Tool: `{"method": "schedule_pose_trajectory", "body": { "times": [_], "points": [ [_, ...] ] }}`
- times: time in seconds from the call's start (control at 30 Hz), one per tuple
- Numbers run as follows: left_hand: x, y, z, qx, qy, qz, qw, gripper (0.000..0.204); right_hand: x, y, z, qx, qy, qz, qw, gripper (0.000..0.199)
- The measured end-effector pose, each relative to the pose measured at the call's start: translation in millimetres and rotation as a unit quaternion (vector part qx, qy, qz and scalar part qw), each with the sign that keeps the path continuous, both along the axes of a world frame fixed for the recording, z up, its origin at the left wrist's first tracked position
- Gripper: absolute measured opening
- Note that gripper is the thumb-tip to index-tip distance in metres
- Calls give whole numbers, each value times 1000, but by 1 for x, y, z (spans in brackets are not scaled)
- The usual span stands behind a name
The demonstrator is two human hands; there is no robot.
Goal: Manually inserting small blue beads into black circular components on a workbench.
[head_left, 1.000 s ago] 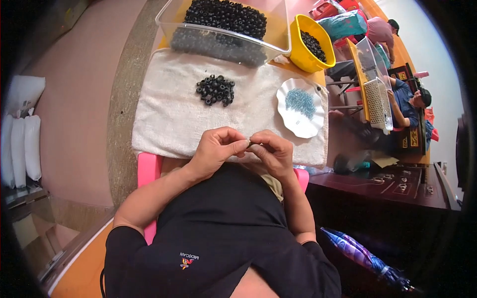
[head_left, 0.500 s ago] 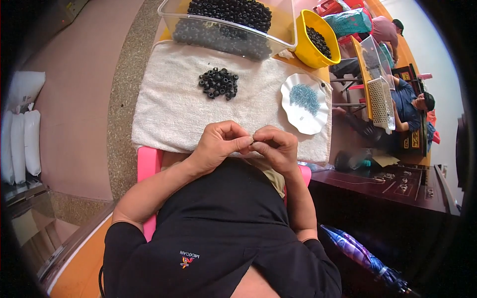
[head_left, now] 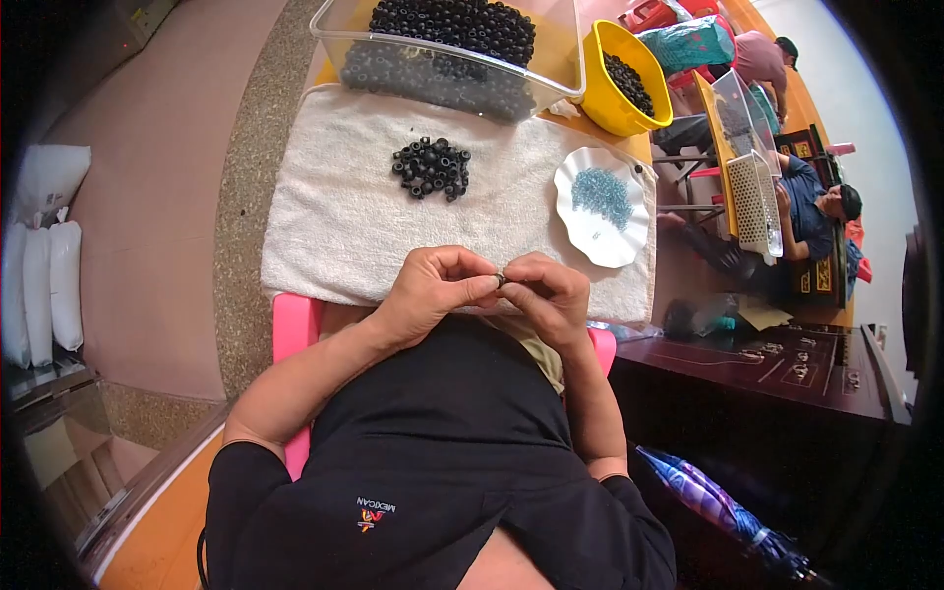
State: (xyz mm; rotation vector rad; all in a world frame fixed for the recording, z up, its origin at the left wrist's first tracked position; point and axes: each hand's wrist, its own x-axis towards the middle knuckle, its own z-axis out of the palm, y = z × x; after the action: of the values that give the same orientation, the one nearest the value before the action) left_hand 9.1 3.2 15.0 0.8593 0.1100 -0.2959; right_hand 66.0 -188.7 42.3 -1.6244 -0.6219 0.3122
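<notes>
Above my lap, at the near edge of a white towel, both hands meet fingertip to fingertip. Pinched between them is a small black part, mostly covered by the fingers. My left hand presses thumb against forefinger at its left side; my right hand pinches it from the right. Farther up the towel lies a loose pile of small black hollow parts. To the right, a white scalloped plate carries a heap of tiny clear bluish pieces.
Behind the towel stand a clear plastic bin of black parts and a yellow tub holding more. One black part sits by the plate. A dark table and folded umbrella are at right; a seated person is beyond.
My hands stay together in nearly the same place. The fingertips have shifted slightly, and a little more of the black part shows between them.
</notes>
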Motion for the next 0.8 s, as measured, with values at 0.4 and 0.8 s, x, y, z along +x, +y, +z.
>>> {"method": "schedule_pose_trajectory", "body": {
  "times": [0.4,0.8],
  "points": [
    [2,1,-3,2,-16,8,1000,14,0,-3,-6,50,93,8,994,10],
    [2,2,1,-12,36,24,999,13,-7,7,-11,-16,-160,-57,985,23]
  ]
}}
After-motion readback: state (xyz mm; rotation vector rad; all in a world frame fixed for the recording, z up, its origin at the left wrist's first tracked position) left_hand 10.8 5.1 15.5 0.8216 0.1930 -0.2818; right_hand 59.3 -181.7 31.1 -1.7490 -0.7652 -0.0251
